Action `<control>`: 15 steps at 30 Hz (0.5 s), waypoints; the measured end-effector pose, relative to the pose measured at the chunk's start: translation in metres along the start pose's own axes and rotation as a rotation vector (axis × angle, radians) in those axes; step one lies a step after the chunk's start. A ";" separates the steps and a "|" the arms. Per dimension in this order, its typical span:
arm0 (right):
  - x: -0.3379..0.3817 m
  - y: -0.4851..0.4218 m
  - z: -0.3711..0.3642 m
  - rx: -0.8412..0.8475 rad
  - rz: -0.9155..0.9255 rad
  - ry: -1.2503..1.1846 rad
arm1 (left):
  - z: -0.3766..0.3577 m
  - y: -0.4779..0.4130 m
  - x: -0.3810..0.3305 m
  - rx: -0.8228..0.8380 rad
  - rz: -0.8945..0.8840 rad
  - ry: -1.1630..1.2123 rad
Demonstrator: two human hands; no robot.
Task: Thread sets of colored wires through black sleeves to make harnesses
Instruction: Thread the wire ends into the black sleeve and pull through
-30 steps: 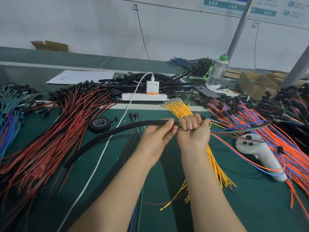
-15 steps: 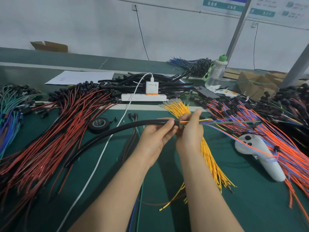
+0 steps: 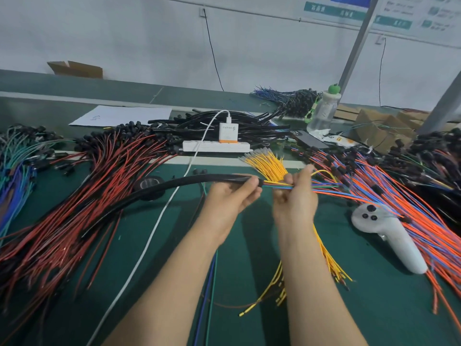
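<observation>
Left hand (image 3: 232, 196) grips the sleeve (image 3: 154, 191) at its open mouth, holding that end level so the wires (image 3: 277, 186) can feed straight in. Right hand (image 3: 295, 196) pinches the wires just right of the mouth, probably to push them in short strokes. The sleeve trails left across the table (image 3: 249, 245) toward its left edge. The exposed wires bridge the gap between the hands, above the table's middle; their tails run right.

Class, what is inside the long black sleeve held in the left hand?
A set of coloured wires enters the long black sleeve at the left hand; how far they run inside is hidden.
</observation>
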State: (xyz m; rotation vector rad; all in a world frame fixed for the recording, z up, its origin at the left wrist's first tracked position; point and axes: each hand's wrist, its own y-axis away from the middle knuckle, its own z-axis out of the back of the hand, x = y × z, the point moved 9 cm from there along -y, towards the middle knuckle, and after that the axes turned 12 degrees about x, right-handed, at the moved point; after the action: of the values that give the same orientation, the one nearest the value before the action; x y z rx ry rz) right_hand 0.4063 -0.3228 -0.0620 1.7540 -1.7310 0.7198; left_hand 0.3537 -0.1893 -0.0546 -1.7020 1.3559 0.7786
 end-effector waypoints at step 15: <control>-0.010 -0.005 -0.006 0.109 -0.048 -0.131 | 0.024 0.003 0.009 -0.208 0.060 0.200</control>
State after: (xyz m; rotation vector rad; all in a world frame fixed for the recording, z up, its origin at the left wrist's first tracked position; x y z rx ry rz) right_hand 0.4111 -0.3114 -0.0652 1.9496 -1.7574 0.7037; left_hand 0.3530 -0.1732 -0.0748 -1.9513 1.5102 0.8250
